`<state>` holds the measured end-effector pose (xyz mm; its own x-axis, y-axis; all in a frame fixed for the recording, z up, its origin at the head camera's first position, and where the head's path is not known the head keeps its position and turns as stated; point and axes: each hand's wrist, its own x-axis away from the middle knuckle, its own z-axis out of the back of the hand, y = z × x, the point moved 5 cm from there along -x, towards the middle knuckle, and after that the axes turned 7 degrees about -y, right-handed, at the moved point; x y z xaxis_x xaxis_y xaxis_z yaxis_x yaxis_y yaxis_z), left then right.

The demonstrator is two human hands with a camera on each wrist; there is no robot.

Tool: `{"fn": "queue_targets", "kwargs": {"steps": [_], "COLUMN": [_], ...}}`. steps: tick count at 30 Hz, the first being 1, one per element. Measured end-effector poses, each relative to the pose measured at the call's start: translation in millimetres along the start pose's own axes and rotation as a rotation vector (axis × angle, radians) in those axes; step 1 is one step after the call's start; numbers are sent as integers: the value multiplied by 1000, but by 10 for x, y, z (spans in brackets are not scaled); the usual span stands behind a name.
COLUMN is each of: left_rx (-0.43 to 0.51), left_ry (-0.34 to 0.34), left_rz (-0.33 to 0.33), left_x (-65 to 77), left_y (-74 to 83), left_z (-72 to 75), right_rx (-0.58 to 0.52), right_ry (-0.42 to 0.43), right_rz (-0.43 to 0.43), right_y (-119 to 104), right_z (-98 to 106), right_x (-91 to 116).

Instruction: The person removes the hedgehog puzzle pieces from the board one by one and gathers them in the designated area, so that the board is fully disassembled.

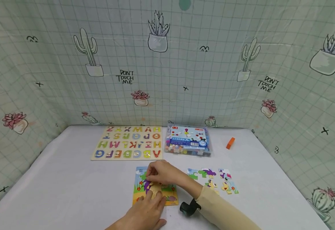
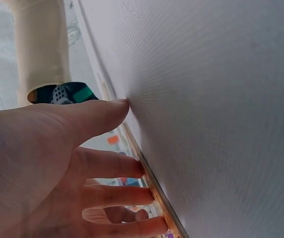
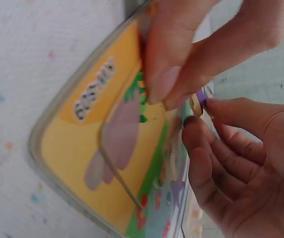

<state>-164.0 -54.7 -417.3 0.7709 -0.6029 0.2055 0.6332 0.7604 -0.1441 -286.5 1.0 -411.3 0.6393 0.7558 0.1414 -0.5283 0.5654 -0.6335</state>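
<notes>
A picture jigsaw puzzle board with a cartoon animal lies in front of the person. Over its upper left part, the right hand pinches a small purple and cream puzzle piece between thumb and fingers. The left hand rests on the lower part of the board with its fingers extended; in the left wrist view its fingertips touch the board's edge and the thumb meets the white tabletop. Fingers partly cover the picture. Several loose puzzle pieces lie right of the board, beyond the right forearm.
Behind the board lies a wooden alphabet board. Beside it stands a clear plastic box of colourful parts. An orange block lies farther right. A dark device sits at the right wrist. Patterned cloth encloses the table.
</notes>
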Motion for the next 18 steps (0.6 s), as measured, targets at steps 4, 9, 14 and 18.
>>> {"fn": "queue_targets", "kwargs": {"steps": [4, 9, 14, 18], "left_rx": [4, -21, -29, -38], "left_ry": [-15, -10, -2, 3], "left_rz": [4, 8, 12, 18], "left_x": [-2, 4, 1, 3], "left_y": [-4, -5, 3, 12], "left_z": [-4, -10, 3, 11], "right_rx": [-36, -34, -45, -50], "right_ry": [1, -3, 11, 31], "right_rz": [42, 115, 129, 129], "right_y": [-21, -90, -128, -54], "right_z": [24, 71, 178, 279], "right_x": [20, 76, 169, 266]}}
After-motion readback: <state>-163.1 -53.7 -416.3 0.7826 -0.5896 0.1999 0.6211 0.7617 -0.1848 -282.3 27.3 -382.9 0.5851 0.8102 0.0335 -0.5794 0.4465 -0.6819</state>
